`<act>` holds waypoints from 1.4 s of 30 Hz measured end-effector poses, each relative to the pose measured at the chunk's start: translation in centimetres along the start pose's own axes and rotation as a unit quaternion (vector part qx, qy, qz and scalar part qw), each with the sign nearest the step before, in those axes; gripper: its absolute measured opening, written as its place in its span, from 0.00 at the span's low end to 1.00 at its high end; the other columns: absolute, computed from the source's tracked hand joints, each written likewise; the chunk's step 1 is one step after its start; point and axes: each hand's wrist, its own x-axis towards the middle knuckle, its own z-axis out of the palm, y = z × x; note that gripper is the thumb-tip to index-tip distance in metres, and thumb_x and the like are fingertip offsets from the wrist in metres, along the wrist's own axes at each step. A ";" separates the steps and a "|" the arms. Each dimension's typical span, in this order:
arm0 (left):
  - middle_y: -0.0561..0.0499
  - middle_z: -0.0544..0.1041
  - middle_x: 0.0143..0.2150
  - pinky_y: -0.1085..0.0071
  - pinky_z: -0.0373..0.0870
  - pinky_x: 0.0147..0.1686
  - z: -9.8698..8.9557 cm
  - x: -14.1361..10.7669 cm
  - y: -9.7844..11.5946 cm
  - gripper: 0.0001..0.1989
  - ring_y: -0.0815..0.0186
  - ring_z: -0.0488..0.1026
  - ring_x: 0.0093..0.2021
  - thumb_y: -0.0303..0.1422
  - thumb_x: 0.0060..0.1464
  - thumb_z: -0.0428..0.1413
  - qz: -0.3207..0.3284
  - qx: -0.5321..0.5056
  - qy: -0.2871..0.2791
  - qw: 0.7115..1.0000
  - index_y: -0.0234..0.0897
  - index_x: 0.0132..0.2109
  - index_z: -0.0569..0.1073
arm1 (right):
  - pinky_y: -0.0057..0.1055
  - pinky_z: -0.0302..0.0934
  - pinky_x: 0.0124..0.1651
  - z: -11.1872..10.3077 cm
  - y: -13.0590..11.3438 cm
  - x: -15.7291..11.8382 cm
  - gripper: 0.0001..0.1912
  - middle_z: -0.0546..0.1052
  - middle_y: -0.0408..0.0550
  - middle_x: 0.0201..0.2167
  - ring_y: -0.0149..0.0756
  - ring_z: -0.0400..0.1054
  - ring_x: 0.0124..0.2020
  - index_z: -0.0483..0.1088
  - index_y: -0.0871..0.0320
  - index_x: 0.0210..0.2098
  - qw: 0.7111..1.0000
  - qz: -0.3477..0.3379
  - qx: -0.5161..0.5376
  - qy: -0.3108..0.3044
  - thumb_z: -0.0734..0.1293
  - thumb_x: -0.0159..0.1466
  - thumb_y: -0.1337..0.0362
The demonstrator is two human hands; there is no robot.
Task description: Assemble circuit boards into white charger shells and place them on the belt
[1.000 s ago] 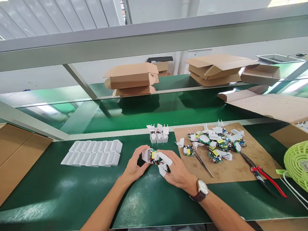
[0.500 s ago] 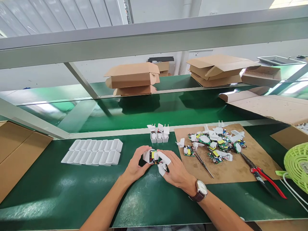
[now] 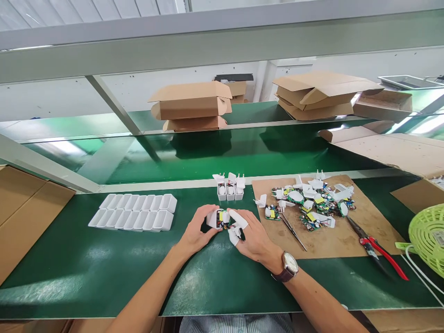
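I am gripping a small white case (image 3: 212,219) in my left fingers (image 3: 206,210) above the green table (image 3: 121,268), its open end facing right. My right fingers (image 3: 239,219) (the tips are wearing white covers (image 3: 233,237)) are closing on the right end of a circuit board (image 3: 223,219), which is sitting at the mouth of that case; how far inside it is reaching, I cannot tell. A watch (image 3: 290,262) is circling my right wrist. Just beyond my hands, three filled cases (image 3: 230,192) are standing side by side, plug pins poking up. To the left, two rows of open white cases (image 3: 163,221) are lying packed together. To the right, a brown sheet (image 3: 333,245) is carrying a heap of circuit boards (image 3: 319,206), with tweezers (image 3: 294,235) lying near it and red-handled cutters (image 3: 366,241) hanging over the sheet's edge. Farther back, cardboard boxes (image 3: 190,102) are resting on a shelf (image 3: 256,113).
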 end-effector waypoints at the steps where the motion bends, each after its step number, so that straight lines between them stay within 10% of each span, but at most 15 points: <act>1: 0.45 0.75 0.59 0.57 0.72 0.61 0.0 0.0 0.0 0.26 0.57 0.74 0.60 0.38 0.60 0.62 0.000 0.000 -0.001 1.000 0.47 0.63 0.66 | 0.51 0.73 0.52 0.0 0.0 0.0 0.41 0.75 0.60 0.55 0.51 0.71 0.53 0.46 0.58 0.74 1.000 0.000 0.001 0.000 0.61 0.64 0.75; 27: 0.42 0.74 0.58 0.51 0.72 0.60 0.5 -0.3 0.5 0.31 0.51 0.72 0.61 0.35 0.55 0.66 -0.008 0.043 -0.019 0.999 0.47 0.64 0.67 | 0.52 0.71 0.53 0.7 -0.1 -0.5 0.35 0.74 0.62 0.55 0.51 0.70 0.55 0.51 0.59 0.70 1.000 -0.010 0.024 -0.019 0.62 0.66 0.73; 35: 0.44 0.77 0.61 0.61 0.78 0.55 0.6 -0.5 0.8 0.33 0.59 0.79 0.55 0.29 0.63 0.54 0.025 -0.044 -0.058 0.997 0.46 0.72 0.55 | 0.44 0.73 0.54 -0.4 0.7 0.0 0.22 0.77 0.54 0.51 0.42 0.74 0.52 0.65 0.50 0.62 0.992 0.043 0.117 0.019 0.65 0.70 0.70; 42: 0.41 0.74 0.64 0.55 0.76 0.59 0.4 -0.6 1.1 0.28 0.59 0.77 0.59 0.34 0.67 0.52 -0.056 -0.140 -0.077 0.985 0.45 0.71 0.55 | 0.39 0.75 0.55 1.2 1.6 -0.7 0.20 0.74 0.57 0.59 0.42 0.75 0.55 0.70 0.54 0.60 0.997 -0.007 0.043 -0.069 0.68 0.69 0.67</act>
